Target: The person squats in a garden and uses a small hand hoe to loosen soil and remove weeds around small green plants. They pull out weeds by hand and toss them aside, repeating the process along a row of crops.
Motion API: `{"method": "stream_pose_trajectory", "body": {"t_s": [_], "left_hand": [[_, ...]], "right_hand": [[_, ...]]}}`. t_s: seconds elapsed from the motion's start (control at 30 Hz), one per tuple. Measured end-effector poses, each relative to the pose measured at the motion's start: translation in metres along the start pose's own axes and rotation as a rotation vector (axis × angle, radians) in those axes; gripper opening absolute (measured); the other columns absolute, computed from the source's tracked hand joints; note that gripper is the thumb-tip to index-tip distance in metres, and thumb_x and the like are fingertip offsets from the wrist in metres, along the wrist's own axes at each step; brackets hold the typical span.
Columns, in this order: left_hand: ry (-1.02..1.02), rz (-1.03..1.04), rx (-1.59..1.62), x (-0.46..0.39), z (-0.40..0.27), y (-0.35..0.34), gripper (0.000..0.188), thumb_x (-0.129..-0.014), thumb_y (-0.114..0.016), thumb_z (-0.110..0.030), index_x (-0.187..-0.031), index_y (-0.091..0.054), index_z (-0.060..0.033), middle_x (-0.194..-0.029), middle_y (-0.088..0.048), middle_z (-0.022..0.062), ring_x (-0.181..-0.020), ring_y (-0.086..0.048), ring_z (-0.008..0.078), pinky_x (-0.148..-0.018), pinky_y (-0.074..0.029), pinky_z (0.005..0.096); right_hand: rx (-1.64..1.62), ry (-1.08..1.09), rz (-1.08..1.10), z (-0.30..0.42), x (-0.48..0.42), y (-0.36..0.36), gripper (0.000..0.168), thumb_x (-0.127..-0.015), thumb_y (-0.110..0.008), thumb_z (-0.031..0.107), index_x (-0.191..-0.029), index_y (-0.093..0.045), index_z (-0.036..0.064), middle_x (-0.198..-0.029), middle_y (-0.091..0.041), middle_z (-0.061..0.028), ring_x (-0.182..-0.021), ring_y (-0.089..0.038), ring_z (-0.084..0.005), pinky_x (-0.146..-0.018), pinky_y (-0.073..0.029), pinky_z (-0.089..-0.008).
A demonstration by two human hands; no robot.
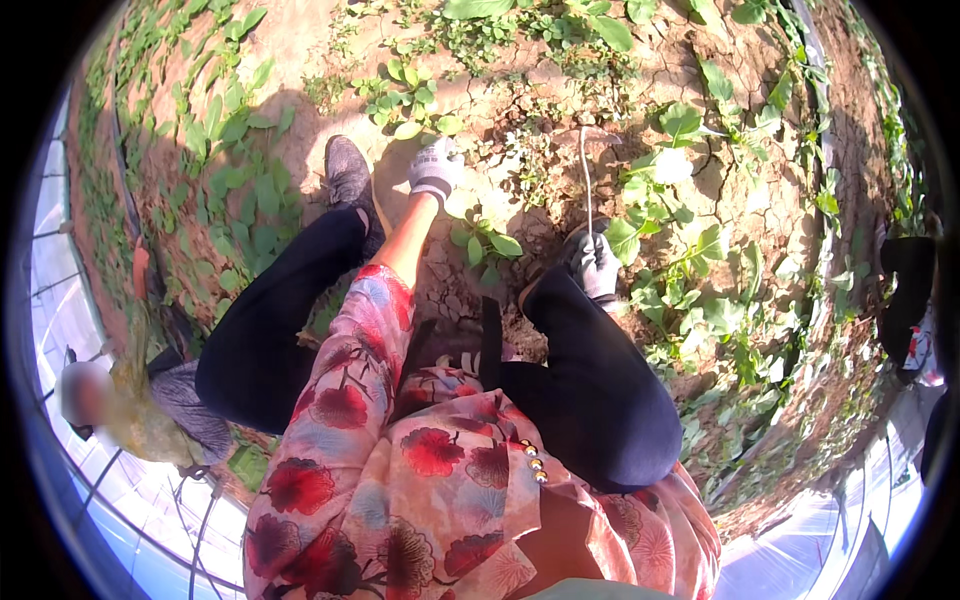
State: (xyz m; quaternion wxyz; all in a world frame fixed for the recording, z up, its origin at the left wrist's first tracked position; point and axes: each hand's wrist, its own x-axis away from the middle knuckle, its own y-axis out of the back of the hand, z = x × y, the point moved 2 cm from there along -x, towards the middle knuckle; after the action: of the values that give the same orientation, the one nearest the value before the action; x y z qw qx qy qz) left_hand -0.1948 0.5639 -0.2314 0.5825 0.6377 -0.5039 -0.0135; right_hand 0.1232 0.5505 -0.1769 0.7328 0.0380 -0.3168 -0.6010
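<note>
My right hand [596, 264], in a grey and white work glove, grips a hand hoe [586, 180] beside my right knee. The hoe's thin bent shank points away from me, and its blade rests on loosened soil among small weeds. My left hand [435, 166], also gloved, is at the ground just inside my left shoe [347, 169]. Its fingers are curled, and whether they hold anything is hidden. Right beyond it grows a low leafy plant [405, 101]. A smaller broad-leaved seedling [486, 241] stands between my hands, nearer to me.
Leafy plants [690, 255] line the right side, beside a drip hose [823, 150]. Another hose [124, 165] runs along the left bed. A person [157, 412] is close at left, and part of another person [907, 292] shows at right. Cracked dry soil [292, 64] lies ahead.
</note>
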Motion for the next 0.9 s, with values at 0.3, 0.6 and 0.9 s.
{"method": "stream_pose_trajectory", "body": {"t_s": [0.3, 0.6, 0.9], "left_hand": [[-0.368, 0.153, -0.401, 0.002, -0.055, 0.004, 0.049, -0.084, -0.054, -0.035, -0.129, -0.04, -0.0233, -0.113, -0.054, 0.0127, -0.091, -0.06, 0.0331, -0.074, -0.048, 0.0454], [-0.305, 0.182, 0.315, -0.031, -0.029, -0.025, 0.03, -0.08, -0.06, -0.01, -0.109, -0.056, -0.0055, -0.103, -0.064, 0.011, -0.088, -0.062, 0.0188, -0.073, -0.05, 0.0338], [-0.515, 0.215, -0.437, 0.026, -0.127, -0.003, 0.078, -0.065, -0.076, -0.032, -0.133, -0.037, -0.029, -0.125, -0.04, 0.0128, -0.108, -0.05, 0.0331, -0.085, -0.045, 0.0455]], "right_hand": [[-0.043, -0.08, 0.043, -0.01, -0.004, 0.004, 0.018, -0.091, -0.05, 0.02, -0.084, -0.058, 0.006, -0.053, -0.051, -0.0015, -0.047, -0.051, -0.0082, -0.047, -0.041, -0.0247], [-0.128, -0.081, 0.039, -0.019, -0.004, 0.001, 0.016, -0.09, -0.049, 0.017, -0.085, -0.059, 0.005, -0.055, -0.053, -0.0046, -0.049, -0.054, -0.0112, -0.049, -0.043, -0.0255], [-0.067, -0.024, 0.012, -0.003, -0.005, 0.004, 0.016, -0.09, -0.049, 0.018, -0.086, -0.059, 0.006, -0.056, -0.055, -0.0037, -0.049, -0.053, -0.0102, -0.049, -0.044, -0.0252]]}}
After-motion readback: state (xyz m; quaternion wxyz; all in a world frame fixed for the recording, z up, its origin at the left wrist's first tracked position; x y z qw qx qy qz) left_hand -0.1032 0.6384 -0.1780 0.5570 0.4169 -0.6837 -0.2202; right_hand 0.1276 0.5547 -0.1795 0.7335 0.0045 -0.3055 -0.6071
